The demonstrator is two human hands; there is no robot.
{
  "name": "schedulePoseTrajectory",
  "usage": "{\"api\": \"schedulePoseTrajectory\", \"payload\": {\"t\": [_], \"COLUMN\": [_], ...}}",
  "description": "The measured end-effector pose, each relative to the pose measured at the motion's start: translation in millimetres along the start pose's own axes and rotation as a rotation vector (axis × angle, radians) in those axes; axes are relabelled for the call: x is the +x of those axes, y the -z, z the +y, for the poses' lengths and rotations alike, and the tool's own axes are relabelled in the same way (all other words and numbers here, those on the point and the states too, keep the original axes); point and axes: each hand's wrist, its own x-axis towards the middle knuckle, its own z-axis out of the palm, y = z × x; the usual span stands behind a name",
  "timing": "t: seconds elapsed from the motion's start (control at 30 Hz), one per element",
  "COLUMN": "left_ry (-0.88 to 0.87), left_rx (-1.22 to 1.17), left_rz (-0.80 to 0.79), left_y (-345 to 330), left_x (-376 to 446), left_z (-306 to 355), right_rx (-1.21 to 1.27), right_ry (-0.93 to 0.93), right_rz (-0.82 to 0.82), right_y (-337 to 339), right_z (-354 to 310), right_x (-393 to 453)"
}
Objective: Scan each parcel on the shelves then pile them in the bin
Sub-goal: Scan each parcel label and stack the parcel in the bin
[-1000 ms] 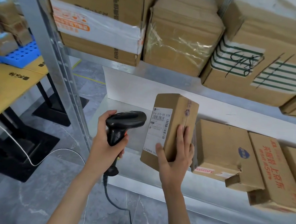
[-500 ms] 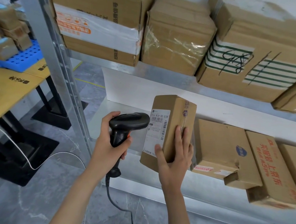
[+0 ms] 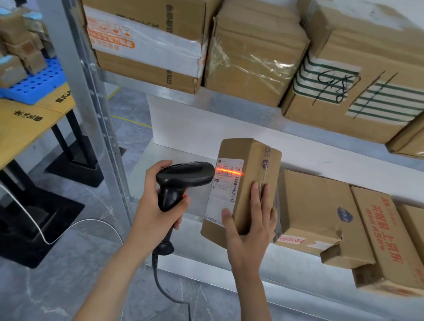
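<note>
Left hand (image 3: 159,207) is wrapped round the grip of the black corded scanner (image 3: 184,177), its nose level and almost touching the white shipping label (image 3: 224,190). Right hand (image 3: 250,227) clasps the upright parcel (image 3: 242,190) from the near side, fingers flat up its right face and thumb pressed on the label's lower corner, holding it at the front edge of the lower shelf (image 3: 300,260), just left of the other boxes lying there. An orange scan line (image 3: 232,173) falls across the upper part of the label, over the printed number rather than the tall barcode strip on the label's right edge, as far as I can tell. To scan well, the beam likely needs tilting or dropping so it crosses the bars, with the scanner drawn back a little for a wider line. Thumb should stay off the code, and the parcel be kept steady until it reads. No bin is in view from here.
</note>
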Motion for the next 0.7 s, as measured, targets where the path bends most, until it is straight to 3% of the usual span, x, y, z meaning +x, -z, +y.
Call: {"api": "schedulePoseTrajectory", "payload": {"t": [0.47,0.7], "left_ry": [-0.006,-0.022], "left_rx": [-0.002,0.017], "left_rz": [0.014,0.033], "left_y": [6,-2], "left_x": [-8,11], "left_z": [-3,-3], "right_rx": [0.049,0.225], "right_ry": [-0.042,-0.205], "right_rz": [0.001,0.018], "right_y": [4,18], "right_z": [-6,-5], "right_x": [-6,-14]}}
